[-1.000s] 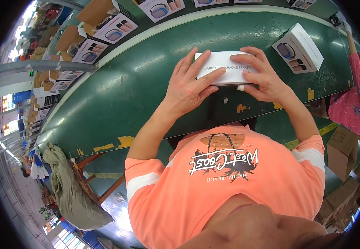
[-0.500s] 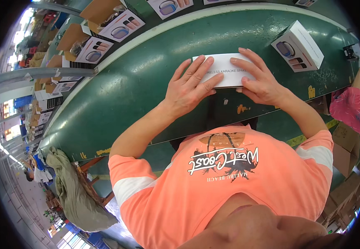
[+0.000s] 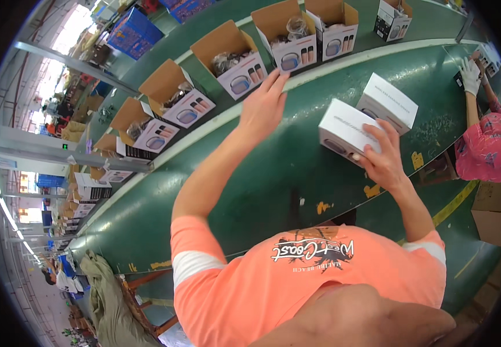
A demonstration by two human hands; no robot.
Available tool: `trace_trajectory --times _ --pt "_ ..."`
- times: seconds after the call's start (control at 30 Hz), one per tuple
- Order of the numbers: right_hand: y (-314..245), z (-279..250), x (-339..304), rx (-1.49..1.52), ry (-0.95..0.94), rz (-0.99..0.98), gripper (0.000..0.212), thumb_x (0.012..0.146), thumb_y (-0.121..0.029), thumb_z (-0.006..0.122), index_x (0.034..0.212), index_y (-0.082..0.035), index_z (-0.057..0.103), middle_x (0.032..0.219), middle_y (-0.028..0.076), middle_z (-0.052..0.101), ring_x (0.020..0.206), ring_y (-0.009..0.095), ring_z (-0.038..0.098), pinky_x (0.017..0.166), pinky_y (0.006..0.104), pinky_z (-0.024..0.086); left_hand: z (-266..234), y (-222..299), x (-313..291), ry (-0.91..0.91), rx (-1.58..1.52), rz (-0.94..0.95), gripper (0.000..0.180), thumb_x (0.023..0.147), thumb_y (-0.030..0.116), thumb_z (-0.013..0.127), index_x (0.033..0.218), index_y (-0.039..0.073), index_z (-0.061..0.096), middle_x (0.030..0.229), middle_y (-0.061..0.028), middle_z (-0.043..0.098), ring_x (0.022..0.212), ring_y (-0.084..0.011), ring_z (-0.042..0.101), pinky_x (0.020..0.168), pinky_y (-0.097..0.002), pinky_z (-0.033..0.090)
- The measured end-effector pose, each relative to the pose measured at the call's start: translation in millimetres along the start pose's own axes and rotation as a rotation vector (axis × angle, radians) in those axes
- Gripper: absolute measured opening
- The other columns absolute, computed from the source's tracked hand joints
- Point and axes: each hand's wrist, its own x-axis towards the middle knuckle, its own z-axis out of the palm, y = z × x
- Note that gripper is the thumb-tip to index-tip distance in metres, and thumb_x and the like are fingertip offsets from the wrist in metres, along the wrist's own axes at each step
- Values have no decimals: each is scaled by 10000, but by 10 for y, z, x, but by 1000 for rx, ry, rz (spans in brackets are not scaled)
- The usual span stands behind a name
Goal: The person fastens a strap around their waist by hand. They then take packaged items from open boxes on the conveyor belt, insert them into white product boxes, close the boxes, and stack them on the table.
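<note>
My right hand (image 3: 384,155) grips a closed white printed box (image 3: 343,122) on the green bench, fingers over its top and thumb at the near side. Beside that box, slightly farther off, stands a second closed white box (image 3: 390,102). My left hand (image 3: 262,113) reaches forward with its fingers stretched out and nothing seen in them. Its fingertips lie in front of an open carton (image 3: 302,56) with clear plastic-wrapped contents. I cannot tell whether they touch it. Left of them is another open carton (image 3: 240,78).
A row of open cartons, among them one carton (image 3: 188,108), lines the strip beyond the pale rail (image 3: 204,120). Blue crates (image 3: 135,33) stand farther back. At the right, a person in a pink top (image 3: 487,144) works with a white glove (image 3: 470,76) on.
The white box has moved right, next to the other closed box, with my right hand on it. My left hand has let go and stretched out toward the cartons. The view has shifted.
</note>
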Motion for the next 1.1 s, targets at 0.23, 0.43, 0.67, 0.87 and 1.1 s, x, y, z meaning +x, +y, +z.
trace_trajectory --times 0.23,0.43,0.67,0.87,1.1 --pt "68 69 -41 -261 73 228 261 681 -100 813 810 4 611 1351 167 589 1297 441 469 1025 529 339 921 -833 1432 -90 250 -293 321 909 200 654 1185 46 599 1186 -174 649 990 -411 683 819 -493 567" --pt "-324 70 45 -73 304 36 224 750 34 713 730 -8 495 1152 213 642 1112 409 588 876 509 481 667 -481 1300 11 209 -221 206 883 204 688 1019 67 616 1049 -162 676 895 -416 692 734 -521 551" --pt "-948 533 320 279 269 14 613 806 -62 800 1238 50 380 1359 346 449 1170 482 554 934 532 524 -821 458 -309 31 70 -99 133 885 136 688 959 91 586 901 -102 594 715 -371 642 577 -481 495" --pt "-1372 982 695 896 -67 489 986 719 -114 874 1527 -11 319 1490 152 434 1369 264 451 1105 394 421 -988 663 -1824 -30 -19 -258 97 892 126 699 928 94 615 863 -76 609 662 -334 641 520 -412 501" --pt "-1301 1247 460 1810 -91 758 1036 875 -585 706 1597 -23 220 1562 107 404 1442 239 396 1187 395 317 -930 508 -2476 699 -507 -320 357 939 0 558 1295 4 527 1343 -172 569 1102 -191 610 910 -331 502"
